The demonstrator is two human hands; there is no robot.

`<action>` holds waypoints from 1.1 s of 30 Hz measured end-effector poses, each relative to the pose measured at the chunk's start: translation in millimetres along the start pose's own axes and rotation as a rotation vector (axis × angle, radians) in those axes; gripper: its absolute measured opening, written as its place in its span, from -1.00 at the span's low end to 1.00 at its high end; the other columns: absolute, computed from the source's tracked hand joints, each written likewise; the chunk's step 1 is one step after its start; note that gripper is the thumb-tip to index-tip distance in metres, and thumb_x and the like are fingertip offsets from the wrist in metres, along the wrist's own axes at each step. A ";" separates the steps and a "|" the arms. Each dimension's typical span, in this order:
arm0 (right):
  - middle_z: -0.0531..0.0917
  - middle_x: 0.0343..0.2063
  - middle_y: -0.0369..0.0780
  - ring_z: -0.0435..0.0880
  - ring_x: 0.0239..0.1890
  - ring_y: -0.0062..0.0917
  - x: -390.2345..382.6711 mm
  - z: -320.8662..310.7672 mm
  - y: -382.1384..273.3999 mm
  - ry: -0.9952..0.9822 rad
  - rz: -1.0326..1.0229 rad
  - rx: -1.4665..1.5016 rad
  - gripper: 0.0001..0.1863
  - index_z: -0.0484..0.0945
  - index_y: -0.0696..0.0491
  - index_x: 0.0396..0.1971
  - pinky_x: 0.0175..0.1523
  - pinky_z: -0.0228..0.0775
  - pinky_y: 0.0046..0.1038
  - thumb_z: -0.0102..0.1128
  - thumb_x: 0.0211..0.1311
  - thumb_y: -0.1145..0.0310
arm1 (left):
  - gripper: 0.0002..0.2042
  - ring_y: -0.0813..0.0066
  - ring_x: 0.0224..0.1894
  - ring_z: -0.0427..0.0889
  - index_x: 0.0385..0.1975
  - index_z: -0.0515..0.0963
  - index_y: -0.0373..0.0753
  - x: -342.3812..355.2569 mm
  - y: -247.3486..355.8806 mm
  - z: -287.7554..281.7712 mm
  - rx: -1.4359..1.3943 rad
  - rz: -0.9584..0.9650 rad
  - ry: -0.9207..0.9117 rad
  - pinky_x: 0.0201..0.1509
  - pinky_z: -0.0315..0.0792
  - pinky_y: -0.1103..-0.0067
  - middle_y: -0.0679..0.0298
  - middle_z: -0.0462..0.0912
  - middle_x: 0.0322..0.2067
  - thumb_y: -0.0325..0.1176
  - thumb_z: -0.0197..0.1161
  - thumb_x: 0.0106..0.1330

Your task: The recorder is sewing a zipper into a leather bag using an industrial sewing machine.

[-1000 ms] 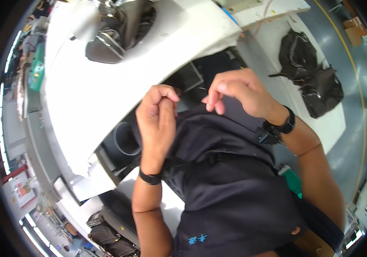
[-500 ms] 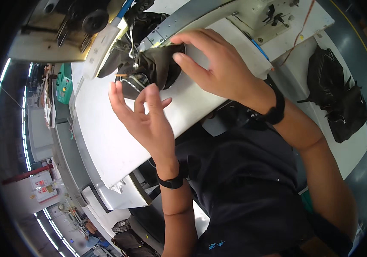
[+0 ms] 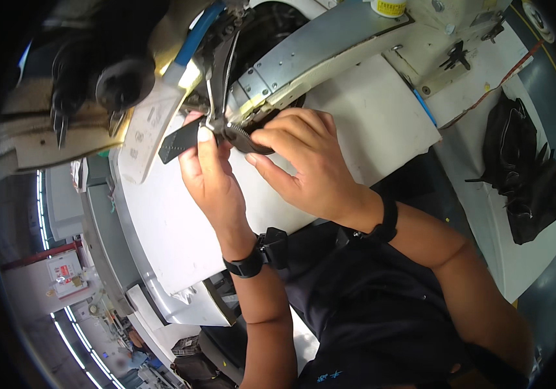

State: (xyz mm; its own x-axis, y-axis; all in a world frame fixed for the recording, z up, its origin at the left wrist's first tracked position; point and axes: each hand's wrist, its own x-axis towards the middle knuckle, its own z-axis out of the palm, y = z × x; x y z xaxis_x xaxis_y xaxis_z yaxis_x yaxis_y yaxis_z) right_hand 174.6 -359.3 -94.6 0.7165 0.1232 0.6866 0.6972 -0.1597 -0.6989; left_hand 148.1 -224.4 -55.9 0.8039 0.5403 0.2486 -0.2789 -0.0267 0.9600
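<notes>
Positioning step in hand: left hand (image 3: 210, 172) pinches the black strap (image 3: 177, 144) at the sewing machine (image 3: 330, 45) needle, right hand (image 3: 307, 165) fingers pressed on dark zippered fabric (image 3: 248, 139) (mostly hidden), so next move likely needs steady, aligned feeding

Bright, even overhead light; strip lamps (image 3: 39, 211) streak along the left rim, and a small lamp glows yellow-white with glare beside the sewing machine head (image 3: 106, 84), which sits close, dark and soft-focused. White table (image 3: 167, 214) is near overexposed, with soft shadows under both hands. Strong fisheye bending, black vignette at the corners, far background blurred and small.
</notes>
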 end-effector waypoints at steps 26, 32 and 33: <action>0.67 -0.56 -0.36 0.47 -0.52 -0.81 27.7 -5.6 -16.7 -0.164 0.391 0.388 -0.87 0.72 0.22 -0.24 -0.41 0.29 -0.62 0.32 0.39 0.45 | -0.69 0.57 -0.29 0.57 0.16 0.46 -0.37 4.2 18.0 0.4 -0.223 -0.243 -0.083 -0.19 0.48 0.64 0.26 0.62 -0.28 -0.41 0.25 0.51; 0.73 -0.58 -0.26 0.64 -0.56 -0.41 25.8 4.0 -13.3 -0.117 0.344 0.382 -0.81 0.67 0.11 -0.48 -0.25 0.41 -0.39 0.30 0.33 0.37 | -0.78 0.57 -0.23 0.58 0.07 0.50 -0.30 7.2 14.3 -5.9 -0.310 -0.288 -0.052 -0.19 0.49 0.63 0.28 0.62 -0.27 -0.43 0.24 0.51; 0.72 -0.56 -0.28 0.60 -0.53 -0.57 23.9 6.4 -11.3 -0.083 0.279 0.321 -0.84 0.68 0.14 -0.41 -0.31 0.36 -0.47 0.33 0.35 0.40 | -0.79 0.57 -0.23 0.58 0.05 0.51 -0.30 7.5 14.5 -7.7 -0.299 -0.284 -0.075 -0.20 0.49 0.63 0.29 0.62 -0.27 -0.42 0.24 0.51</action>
State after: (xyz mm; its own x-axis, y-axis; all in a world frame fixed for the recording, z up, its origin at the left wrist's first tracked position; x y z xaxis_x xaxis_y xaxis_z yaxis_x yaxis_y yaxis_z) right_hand 184.0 -348.3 -71.6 0.8686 0.1993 0.4536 0.4393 0.1135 -0.8912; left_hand 146.1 -214.3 -41.1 0.9038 0.4280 -0.0008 -0.1725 0.3660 0.9145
